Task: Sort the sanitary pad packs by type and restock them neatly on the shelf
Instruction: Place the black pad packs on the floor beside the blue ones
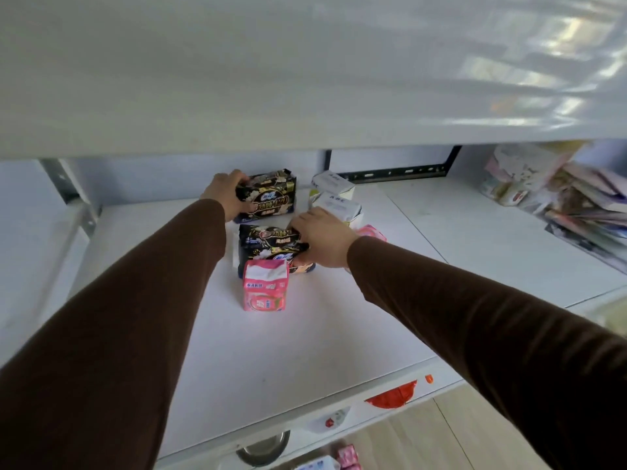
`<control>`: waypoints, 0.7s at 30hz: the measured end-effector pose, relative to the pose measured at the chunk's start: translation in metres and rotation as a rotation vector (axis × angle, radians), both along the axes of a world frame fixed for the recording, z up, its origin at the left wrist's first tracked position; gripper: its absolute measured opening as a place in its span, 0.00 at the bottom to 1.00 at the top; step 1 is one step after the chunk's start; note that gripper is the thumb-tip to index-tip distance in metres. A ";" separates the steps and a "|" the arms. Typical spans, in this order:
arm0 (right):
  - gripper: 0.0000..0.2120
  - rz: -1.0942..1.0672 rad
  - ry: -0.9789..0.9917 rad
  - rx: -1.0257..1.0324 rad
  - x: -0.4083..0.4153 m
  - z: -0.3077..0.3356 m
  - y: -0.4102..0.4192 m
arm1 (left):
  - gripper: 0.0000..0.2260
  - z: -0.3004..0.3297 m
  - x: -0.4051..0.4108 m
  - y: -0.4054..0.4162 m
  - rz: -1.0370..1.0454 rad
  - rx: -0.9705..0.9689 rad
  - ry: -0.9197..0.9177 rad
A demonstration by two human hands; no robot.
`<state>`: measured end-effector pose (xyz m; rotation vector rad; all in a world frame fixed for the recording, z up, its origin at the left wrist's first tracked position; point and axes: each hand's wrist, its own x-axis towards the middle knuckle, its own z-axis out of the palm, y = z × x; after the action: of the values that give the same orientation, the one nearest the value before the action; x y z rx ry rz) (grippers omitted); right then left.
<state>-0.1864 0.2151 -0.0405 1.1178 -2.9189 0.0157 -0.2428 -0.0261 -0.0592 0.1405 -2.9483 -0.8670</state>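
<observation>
On the white shelf [305,340] a black pad pack [271,198] stands upright near the back, and my left hand [225,195] grips its left end. A second black pack [268,245] lies in front of it, held at its right side by my right hand [322,239]. A pink pack [265,289] stands upright just in front of that one. Two white packs [334,198] sit stacked to the right, behind my right hand. Another pink pack [371,232] peeks out past my right wrist, mostly hidden.
An upper shelf board [305,79] hangs low over the work area. A heap of mixed packs [559,195] lies at the far right of the shelf. Below the front edge I see a metal bowl [264,449] and more packs [346,457].
</observation>
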 end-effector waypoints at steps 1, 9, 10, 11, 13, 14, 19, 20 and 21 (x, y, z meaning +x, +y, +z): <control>0.23 -0.018 -0.024 -0.021 0.002 0.000 0.003 | 0.25 0.000 0.002 0.001 0.026 0.031 0.023; 0.24 -0.191 -0.106 -0.271 0.012 0.006 0.008 | 0.26 0.003 0.047 -0.002 0.230 0.142 0.192; 0.24 -0.212 -0.104 -0.304 0.013 0.007 0.009 | 0.27 0.008 0.056 -0.007 0.239 0.135 0.196; 0.24 -0.228 -0.098 -0.336 0.015 0.010 0.010 | 0.27 0.014 0.064 -0.011 0.242 0.107 0.208; 0.24 -0.245 -0.085 -0.410 0.021 0.017 0.011 | 0.24 0.027 0.083 -0.020 0.240 0.033 0.241; 0.24 -0.250 -0.079 -0.453 0.024 0.021 0.012 | 0.22 0.033 0.094 -0.023 0.238 0.010 0.259; 0.24 -0.251 -0.026 -0.579 0.054 0.050 0.022 | 0.20 0.067 0.152 -0.034 0.249 0.006 0.317; 0.24 -0.251 -0.020 -0.590 0.063 0.055 0.025 | 0.21 0.072 0.165 -0.035 0.243 0.005 0.321; 0.24 -0.250 -0.012 -0.594 0.074 0.059 0.028 | 0.21 0.077 0.179 -0.035 0.237 -0.002 0.329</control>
<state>-0.1128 0.2435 0.0184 0.6541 -2.7321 0.8199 -0.0634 -0.0612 0.0181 0.3080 -2.5641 -0.7697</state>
